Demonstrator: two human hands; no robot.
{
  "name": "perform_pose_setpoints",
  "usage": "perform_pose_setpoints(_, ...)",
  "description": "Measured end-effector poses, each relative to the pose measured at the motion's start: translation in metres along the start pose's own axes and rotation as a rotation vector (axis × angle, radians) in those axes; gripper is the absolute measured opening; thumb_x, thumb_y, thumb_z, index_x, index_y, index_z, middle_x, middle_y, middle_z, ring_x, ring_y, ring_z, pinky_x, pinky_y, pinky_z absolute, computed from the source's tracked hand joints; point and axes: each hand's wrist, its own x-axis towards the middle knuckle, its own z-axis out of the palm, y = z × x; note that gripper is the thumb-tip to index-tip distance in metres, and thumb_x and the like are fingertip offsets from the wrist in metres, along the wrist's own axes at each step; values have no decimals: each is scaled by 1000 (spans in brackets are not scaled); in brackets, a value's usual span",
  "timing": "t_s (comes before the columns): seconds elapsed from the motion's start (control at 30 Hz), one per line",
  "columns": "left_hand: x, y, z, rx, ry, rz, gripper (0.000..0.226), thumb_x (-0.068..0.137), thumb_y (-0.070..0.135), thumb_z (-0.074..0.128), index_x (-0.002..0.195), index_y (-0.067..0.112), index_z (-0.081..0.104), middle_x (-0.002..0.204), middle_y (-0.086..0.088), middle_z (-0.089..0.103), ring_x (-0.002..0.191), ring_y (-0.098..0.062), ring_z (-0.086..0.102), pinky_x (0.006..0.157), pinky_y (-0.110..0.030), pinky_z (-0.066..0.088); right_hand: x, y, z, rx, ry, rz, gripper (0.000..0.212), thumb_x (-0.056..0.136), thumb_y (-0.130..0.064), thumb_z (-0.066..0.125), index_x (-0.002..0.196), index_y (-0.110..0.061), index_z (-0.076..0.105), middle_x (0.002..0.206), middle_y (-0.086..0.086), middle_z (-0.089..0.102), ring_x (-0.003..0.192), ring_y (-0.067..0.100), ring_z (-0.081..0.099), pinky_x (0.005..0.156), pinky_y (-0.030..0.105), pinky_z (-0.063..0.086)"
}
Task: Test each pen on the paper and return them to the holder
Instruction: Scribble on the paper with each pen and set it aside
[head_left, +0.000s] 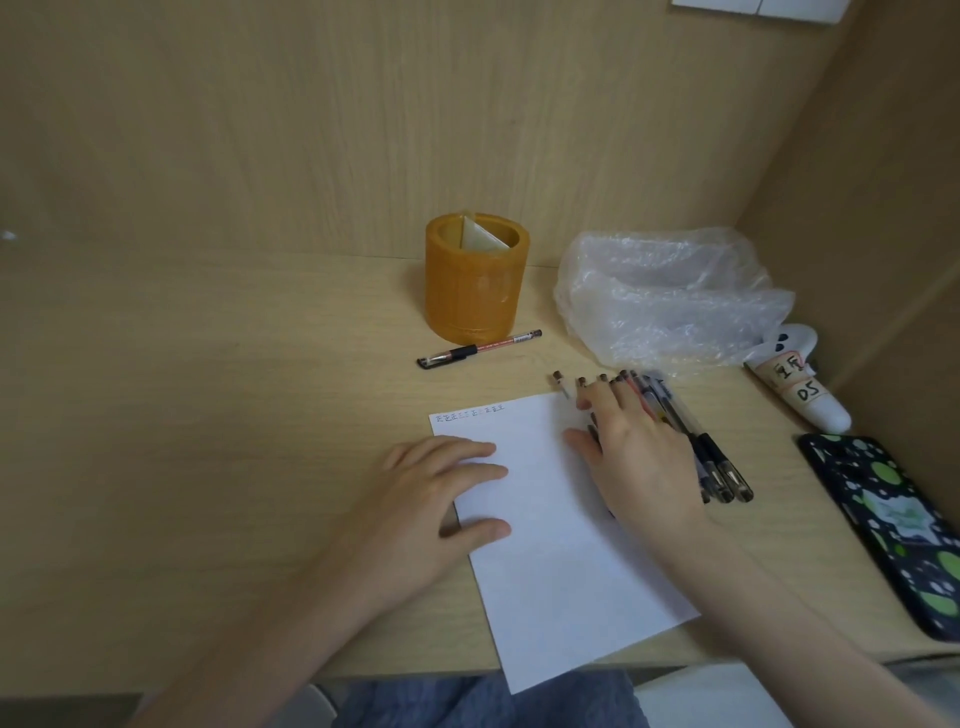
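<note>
Pens (719, 460) lie diagonally, caps toward the person, under straight right-hand fingers (608, 402); left fingers (467, 450) flat on paper (561, 571).

Study desk nook
Wood panels (311, 130) are enclosing a desk (208, 389) bearing a pen holder (475, 291), paper (550, 545) and phone (893, 525).

Left hand (441, 496) flat; right hand (636, 457) palm-down, fingers extended.
</note>
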Motion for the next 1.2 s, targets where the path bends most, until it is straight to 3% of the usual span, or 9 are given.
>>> perform_pose_setpoints(0.2, -2, -1, 1, -6, 1, -2, 62, 74, 71, 30, 126, 42, 49, 130, 34, 28, 117, 20, 9, 99, -8, 4, 8, -10, -9, -12, -89, 5, 20, 95, -18, 46, 111, -9, 53, 108, 8, 62, 94, 30, 62, 62, 30, 35)
perform_pose_setpoints(0.33, -1, -1, 1, 20, -20, -16, 67, 71, 74, 23, 128, 45, 44, 130, 37, 21, 117, 20, 5, 101, -13, 3, 14, -27, -11, 68, -117, -28, 20, 95, -19, 50, 111, -7, 54, 105, 8, 63, 92, 28, 62, 57, 28, 37)
perform_pose_setpoints(0.5, -5, -2, 2, -4, 21, 2, 63, 75, 72, 29, 125, 42, 49, 132, 34, 29, 117, 23, 7, 100, -11, 7, 1, -13, 1, -61, -74, 40, 29, 99, -27, 43, 124, -11, 43, 125, 6, 51, 101, 29, 62, 62, 29, 33)
perform_pose_setpoints(0.63, -6, -4, 3, -13, 52, 6, 62, 74, 73, 30, 124, 42, 50, 131, 35, 29, 118, 23, 9, 101, -9, 6, -2, 6, 4, -147, 0, 16, 33, 96, -30, 51, 123, -10, 48, 120, 6, 54, 88, 30, 67, 48, 30, 27)
perform_pose_setpoints(0.8, -6, -8, 5, -22, 61, -4, 60, 75, 71, 33, 123, 41, 52, 134, 32, 35, 122, 17, 17, 102, -13, 9, 5, 24, 5, -82, 61, -39, 13, 84, -20, 68, 91, -9, 64, 93, 7, 64, 72, 32, 66, 50, 36, 44)
perform_pose_setpoints(0.97, -4, -10, 5, -40, 92, 14, 57, 73, 71, 33, 119, 44, 53, 128, 38, 32, 125, 16, 17, 101, -11, 4, 13, 15, -2, 37, 93, -53, 16, 90, -25, 62, 93, -11, 67, 96, 5, 63, 87, 31, 62, 61, 36, 45)
perform_pose_setpoints(1.1, 10, -13, -6, -196, 206, -46, 41, 74, 62, 48, 107, 42, 62, 124, 30, 46, 122, 4, 35, 106, -27, 21, 22, -11, -6, 272, 99, -87, 19, 93, -29, 58, 92, -12, 67, 92, 0, 61, 82, 24, 59, 62, 32, 38)
perform_pose_setpoints(1.2, 38, -26, -21, -170, 305, -115, 25, 83, 35, 63, 107, 29, 65, 117, 13, 57, 113, -8, 48, 99, -27, 34, 20, -26, -2, 392, 37, -83, 17, 93, -28, 57, 92, -13, 66, 90, -2, 64, 75, 17, 54, 62, 29, 39)
